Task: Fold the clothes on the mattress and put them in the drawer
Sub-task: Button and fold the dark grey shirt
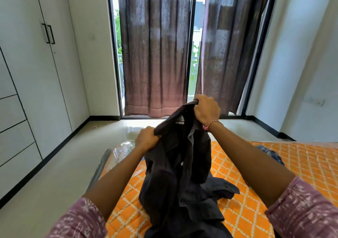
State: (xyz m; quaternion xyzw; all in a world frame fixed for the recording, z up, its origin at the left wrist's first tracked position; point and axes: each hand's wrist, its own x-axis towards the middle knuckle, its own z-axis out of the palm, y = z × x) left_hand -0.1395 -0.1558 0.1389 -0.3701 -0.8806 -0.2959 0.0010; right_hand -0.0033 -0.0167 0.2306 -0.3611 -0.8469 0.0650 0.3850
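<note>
A dark grey shirt [179, 173] hangs from both my hands above the orange patterned mattress [256, 166], its lower part crumpled on the bedding. My left hand [147, 137] grips one side of the collar area, lower and to the left. My right hand [207, 109] grips the other side, held higher, with a thread bracelet on the wrist. A blue checked garment [270, 154] lies further back on the mattress, partly hidden behind my right forearm.
White wardrobe doors [36, 64] and a stack of drawers [12, 128] line the left wall. Clear plastic wrap [121, 150] bunches at the mattress's far left corner. Pale tiled floor [73, 155] lies between bed and wardrobe. Dark curtains [155, 55] cover the window ahead.
</note>
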